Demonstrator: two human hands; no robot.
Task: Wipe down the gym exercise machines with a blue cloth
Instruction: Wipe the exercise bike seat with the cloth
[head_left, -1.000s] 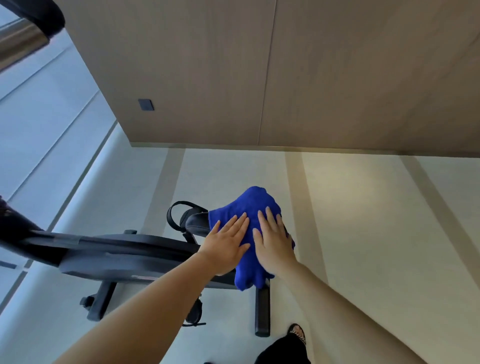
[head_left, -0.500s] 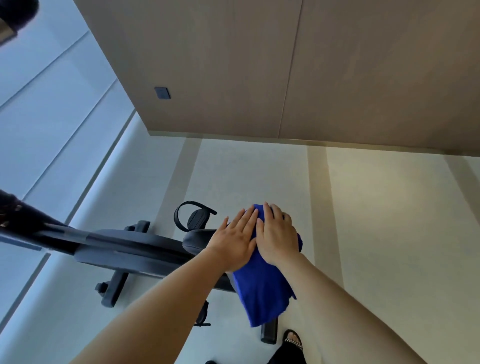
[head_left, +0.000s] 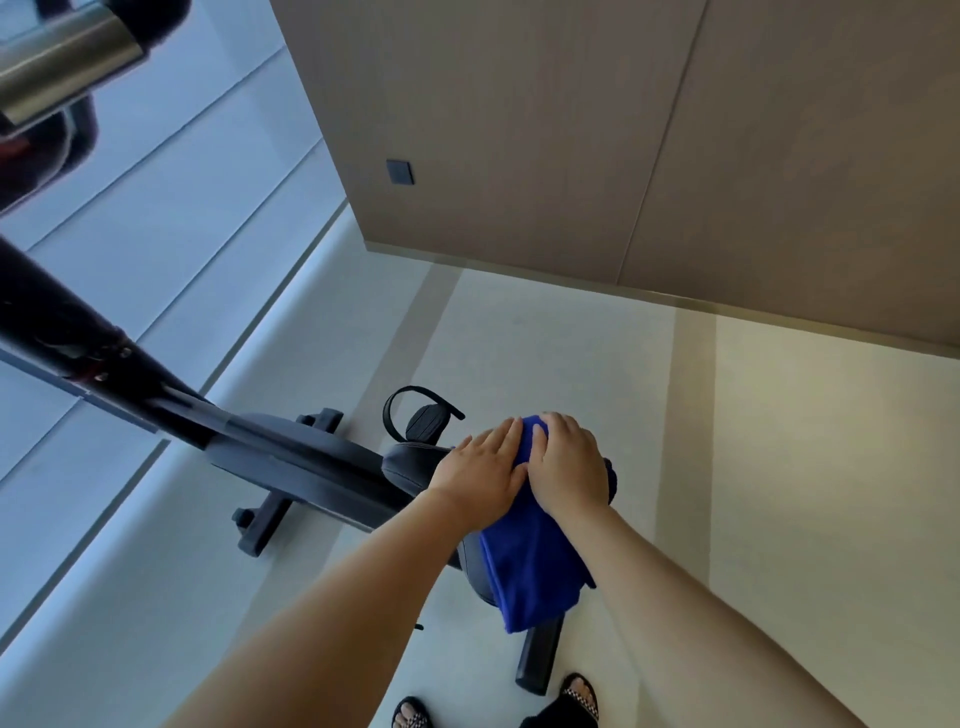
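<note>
A blue cloth (head_left: 535, 566) is draped over the black seat (head_left: 410, 465) of an exercise bike (head_left: 291, 457), hanging down its near side. My left hand (head_left: 480, 475) lies flat on the cloth's left part with fingers together. Beside it, touching, my right hand (head_left: 569, 470) presses on the cloth with fingers curled over its far edge. Most of the seat is hidden under the cloth and hands.
The bike's dark frame runs up to the left, with a handlebar (head_left: 67, 57) at the top left. A pedal with strap (head_left: 423, 415) sticks out behind the seat. Base bars (head_left: 540, 654) rest on the pale floor. A wooden wall (head_left: 623, 130) stands ahead. My sandalled feet (head_left: 579, 693) are at the bottom.
Both hands slid the cloth toward me across the seat, so more of it hangs down the near side. My right fingers curled over the cloth's far edge. The camera tilted.
</note>
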